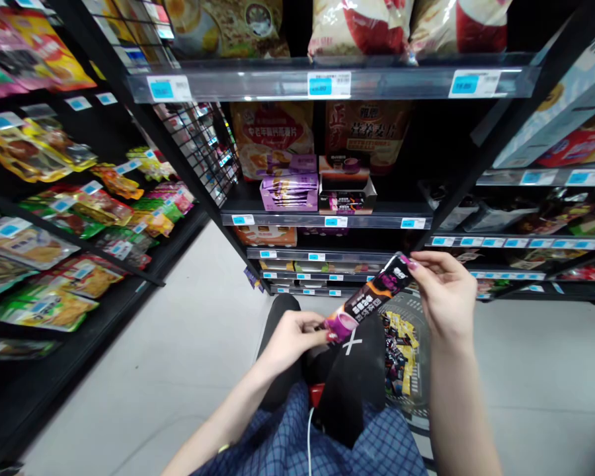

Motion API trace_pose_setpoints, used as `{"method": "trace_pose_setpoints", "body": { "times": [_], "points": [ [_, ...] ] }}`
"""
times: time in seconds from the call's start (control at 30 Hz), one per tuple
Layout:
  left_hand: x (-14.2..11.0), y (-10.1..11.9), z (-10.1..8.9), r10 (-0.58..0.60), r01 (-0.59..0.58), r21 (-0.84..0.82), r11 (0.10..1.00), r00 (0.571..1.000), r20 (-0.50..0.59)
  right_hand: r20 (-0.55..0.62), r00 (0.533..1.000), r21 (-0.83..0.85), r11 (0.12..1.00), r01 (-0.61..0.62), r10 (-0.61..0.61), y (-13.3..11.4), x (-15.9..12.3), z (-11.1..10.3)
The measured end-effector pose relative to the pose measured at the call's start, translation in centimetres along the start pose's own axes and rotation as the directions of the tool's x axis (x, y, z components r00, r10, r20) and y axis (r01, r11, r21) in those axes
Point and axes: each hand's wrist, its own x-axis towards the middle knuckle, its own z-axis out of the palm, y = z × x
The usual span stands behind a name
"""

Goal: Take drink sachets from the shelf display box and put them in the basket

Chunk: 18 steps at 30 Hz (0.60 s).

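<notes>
A long, narrow drink-mix sachet (364, 303), black and purple with a cup printed on it, is stretched between my two hands above my knees. Its lower left end is pinched by my left hand (297, 337), thumb against fingers. At the upper right end, my right hand (443, 287) grips the corner between thumb and fingertips. Ahead on the shelf stand an open box of similar dark sachets (347, 200) and a purple box of sachets (290, 192). Below my right forearm, a grey basket (421, 370) holds several yellow and dark sachets.
A shelf edge (327, 220) with price tags runs in front of me, bags of oatmeal (272, 135) behind the boxes. Large bags (361, 30) fill the shelf above. Racks of packaged snacks (44, 297) stand at left, and more shelves (525, 241) at right. Grey floor (188, 344) lies between.
</notes>
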Motion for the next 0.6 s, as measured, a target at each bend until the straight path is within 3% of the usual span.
{"method": "trace_pose_setpoints", "body": {
  "times": [0.1, 0.17, 0.4, 0.5, 0.6],
  "points": [
    [0.5, 0.9, -1.1, 0.114, -0.126, -0.05, 0.991, 0.974, -0.198, -0.065, 0.995, 0.066, 0.995, -0.077, 0.082, 0.7, -0.6, -1.3],
    [0.7, 1.5, -1.4, 0.156, -0.182, -0.074, 0.981, 0.951, -0.267, -0.067, 0.99, 0.077, 0.99, -0.117, 0.123, 1.1, -1.0, -1.6],
    [1.5, 3.9, -2.2, 0.249, -0.269, -0.027, 0.963, 0.923, -0.294, 0.009, 0.989, 0.094, 0.984, -0.149, 0.149, 1.5, -2.6, -2.1],
    [2.4, 6.3, -3.0, 0.393, -0.388, 0.089, 0.917, 0.85, -0.35, 0.158, 0.964, 0.095, 0.969, -0.229, 0.212, 1.8, -4.8, -1.9],
    [3.5, 9.2, -3.4, 0.575, -0.494, 0.3, 0.816, 0.745, -0.338, 0.379, 0.865, 0.051, 0.925, -0.376, 0.33, 2.1, -7.6, -0.7]
  ]
}}
